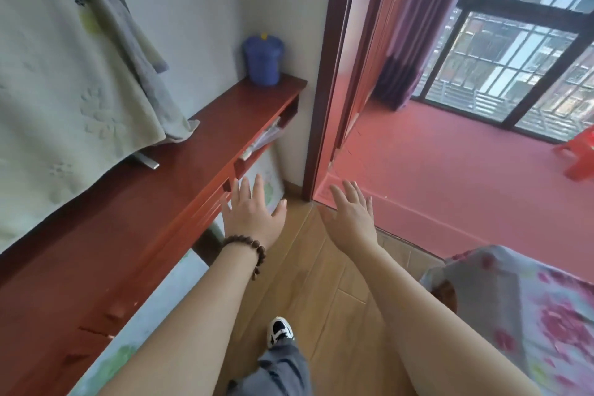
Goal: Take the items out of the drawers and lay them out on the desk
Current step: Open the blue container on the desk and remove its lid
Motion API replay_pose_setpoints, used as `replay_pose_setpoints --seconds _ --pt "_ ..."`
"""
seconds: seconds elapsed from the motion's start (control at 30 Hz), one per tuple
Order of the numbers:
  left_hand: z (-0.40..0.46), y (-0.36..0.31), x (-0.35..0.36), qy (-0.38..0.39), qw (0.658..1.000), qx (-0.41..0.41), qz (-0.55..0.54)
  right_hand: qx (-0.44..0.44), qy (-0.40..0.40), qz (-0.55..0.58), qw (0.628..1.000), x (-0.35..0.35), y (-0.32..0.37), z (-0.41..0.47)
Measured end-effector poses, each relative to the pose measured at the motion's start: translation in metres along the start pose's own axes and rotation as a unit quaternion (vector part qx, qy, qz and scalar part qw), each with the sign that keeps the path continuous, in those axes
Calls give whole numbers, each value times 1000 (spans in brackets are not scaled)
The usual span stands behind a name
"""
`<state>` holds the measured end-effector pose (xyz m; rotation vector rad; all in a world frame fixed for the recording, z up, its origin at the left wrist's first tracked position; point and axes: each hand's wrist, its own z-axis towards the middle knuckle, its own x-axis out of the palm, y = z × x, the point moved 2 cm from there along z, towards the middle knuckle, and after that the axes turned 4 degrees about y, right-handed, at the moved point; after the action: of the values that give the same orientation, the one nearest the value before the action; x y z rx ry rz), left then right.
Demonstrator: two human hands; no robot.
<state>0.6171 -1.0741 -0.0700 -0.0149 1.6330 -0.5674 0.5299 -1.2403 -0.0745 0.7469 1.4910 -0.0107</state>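
Observation:
A long red-brown wooden desk (135, 202) runs along the left wall. Drawers (193, 219) line its front edge, and one far drawer (257, 151) stands open with papers showing inside. My left hand (254, 212), with a bead bracelet on the wrist, is stretched out flat with fingers spread, close to the desk's front near a drawer knob (226, 185). My right hand (352, 212) is also spread open, held over the wooden floor, apart from the desk. Neither hand holds anything.
A pale blanket (64, 90) drapes over something on the desk. A blue lidded container (263, 59) stands at the desk's far end. To the right, a doorway (324, 106) opens onto a red-floored room. A floral bed cover (514, 315) lies at lower right.

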Motion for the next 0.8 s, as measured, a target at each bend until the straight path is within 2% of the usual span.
replay_pose_setpoints --seconds 0.17,0.43,0.7,0.8 --pt "131 -15 -19 -24 1000 -13 -10 -26 -8 -1 1000 -30 19 143" --pt "275 -33 -28 -61 995 -56 -50 -61 -8 12 998 -52 33 294" --pt "408 -43 -23 -116 985 -108 -66 -151 -1 37 988 -58 47 468" --pt "455 -49 -24 -133 979 -142 -68 -196 27 26 980 -59 57 530"
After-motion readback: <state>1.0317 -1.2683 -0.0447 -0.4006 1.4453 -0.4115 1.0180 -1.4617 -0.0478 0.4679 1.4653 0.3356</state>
